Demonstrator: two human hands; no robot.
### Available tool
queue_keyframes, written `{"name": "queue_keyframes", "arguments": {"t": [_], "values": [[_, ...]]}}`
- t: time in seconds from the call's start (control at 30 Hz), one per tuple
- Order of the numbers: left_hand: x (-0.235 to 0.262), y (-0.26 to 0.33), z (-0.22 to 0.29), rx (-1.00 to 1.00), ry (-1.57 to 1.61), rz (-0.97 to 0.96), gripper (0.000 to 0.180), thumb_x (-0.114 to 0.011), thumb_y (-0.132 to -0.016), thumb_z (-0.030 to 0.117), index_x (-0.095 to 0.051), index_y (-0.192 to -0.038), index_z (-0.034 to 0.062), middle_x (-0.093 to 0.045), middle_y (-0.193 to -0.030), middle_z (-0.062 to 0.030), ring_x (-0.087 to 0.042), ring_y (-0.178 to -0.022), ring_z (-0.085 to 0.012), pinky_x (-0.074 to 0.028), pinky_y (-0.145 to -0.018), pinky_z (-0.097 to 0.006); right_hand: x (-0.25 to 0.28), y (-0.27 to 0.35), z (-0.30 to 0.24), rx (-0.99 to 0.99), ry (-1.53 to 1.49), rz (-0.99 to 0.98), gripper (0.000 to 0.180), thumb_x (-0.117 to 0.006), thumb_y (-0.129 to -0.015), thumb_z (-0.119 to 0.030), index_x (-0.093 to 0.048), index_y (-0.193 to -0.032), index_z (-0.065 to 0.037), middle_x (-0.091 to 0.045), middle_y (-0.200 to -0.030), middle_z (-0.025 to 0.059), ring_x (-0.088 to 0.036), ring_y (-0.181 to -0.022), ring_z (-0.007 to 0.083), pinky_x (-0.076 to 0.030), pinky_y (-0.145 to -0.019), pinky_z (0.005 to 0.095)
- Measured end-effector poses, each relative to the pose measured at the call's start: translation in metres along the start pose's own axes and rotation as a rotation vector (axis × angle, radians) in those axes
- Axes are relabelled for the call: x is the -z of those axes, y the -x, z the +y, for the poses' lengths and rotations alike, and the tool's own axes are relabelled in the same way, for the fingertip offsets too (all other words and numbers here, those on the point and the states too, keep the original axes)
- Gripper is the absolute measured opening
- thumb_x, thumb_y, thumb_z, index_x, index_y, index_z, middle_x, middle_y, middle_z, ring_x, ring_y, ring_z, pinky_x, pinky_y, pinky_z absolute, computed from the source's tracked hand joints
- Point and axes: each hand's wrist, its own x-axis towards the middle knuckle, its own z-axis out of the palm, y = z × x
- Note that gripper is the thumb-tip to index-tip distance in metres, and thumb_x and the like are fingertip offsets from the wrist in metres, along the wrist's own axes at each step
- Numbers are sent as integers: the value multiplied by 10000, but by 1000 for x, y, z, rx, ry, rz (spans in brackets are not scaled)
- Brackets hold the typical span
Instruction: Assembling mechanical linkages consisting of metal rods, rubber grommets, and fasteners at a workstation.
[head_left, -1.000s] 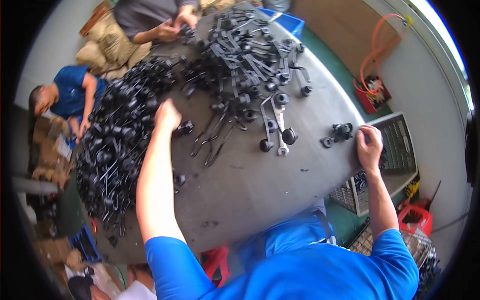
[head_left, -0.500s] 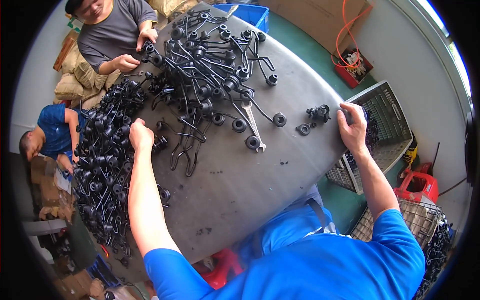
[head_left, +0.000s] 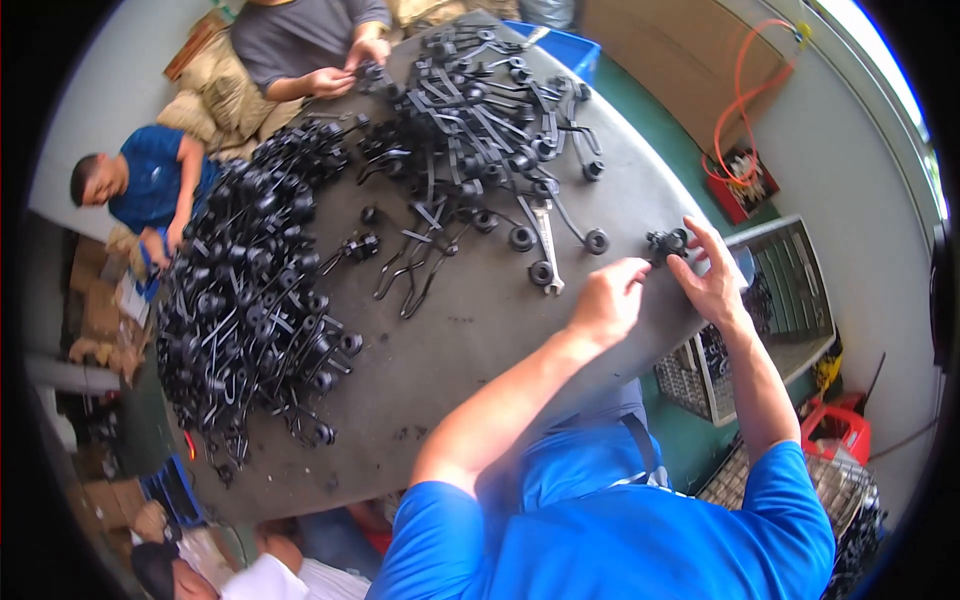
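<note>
Near the table's right edge, a small cluster of black rubber and metal fittings (head_left: 666, 244) lies beside my right hand (head_left: 714, 280). Its thumb and fingers are spread, close to the cluster's right side; whether they touch it is unclear. My left hand (head_left: 606, 308) is over the table just to the left, fingers curled together toward the cluster, and anything in them is hidden. A metal open-ended wrench (head_left: 548, 250) lies farther left among bent black rods with rubber bushings (head_left: 480, 130). One separate black fitting (head_left: 360, 246) lies by the left heap.
A large heap of black rods with bushings (head_left: 250, 290) covers the table's left side. Across it, a person's hands (head_left: 345, 75) handle a black part. Another person (head_left: 150, 180) is at the left. A grey plastic crate (head_left: 790, 290) stands beyond the right edge.
My left hand has left the heap on the left and come across to the right, beside my other hand. My right hand has moved from the table edge to the black fittings. The view has shifted.
</note>
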Motion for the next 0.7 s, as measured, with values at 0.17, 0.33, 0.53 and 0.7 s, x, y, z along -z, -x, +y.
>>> {"name": "queue_keyframes", "arguments": {"t": [0.17,0.33,0.53,0.7], "values": [[12,8,13,-231,-282,93,217,-633,-825,71,-670,-1034,23,-689,-957,-154,-641,-937,-329,-525,-830,-416,0,-18,-6,63,134,-169,459,-732,-802,-158,-603,-1233,-67,-612,-1097,99,-595,-836,224,-499,-774,316],[111,36,12,-251,-637,467,176,-654,-795,36,-656,-971,31,-663,-907,-115,-611,-866,-296,-506,-785,-389,8,-23,-24,-51,127,-261,370,-719,-811,-173,-620,-1147,-55,-611,-1074,108,-602,-803,222,-504,-762,323],[194,21,-19,-135,-1214,226,287,-673,-803,141,-601,-1055,24,-623,-1046,-135,-550,-1075,-314,-490,-863,-442,-7,-21,-21,-10,136,-110,356,-734,-774,-189,-608,-1075,-49,-614,-982,124,-605,-816,226,-500,-753,328],[218,17,-23,-330,-1132,292,160,-628,-850,127,-644,-987,46,-656,-853,-125,-628,-872,-306,-521,-758,-410,0,-17,-30,-183,-15,-156,323,-739,-816,-182,-602,-1091,-82,-571,-857,7,-536,-728,60,-456,-651,232]]}}
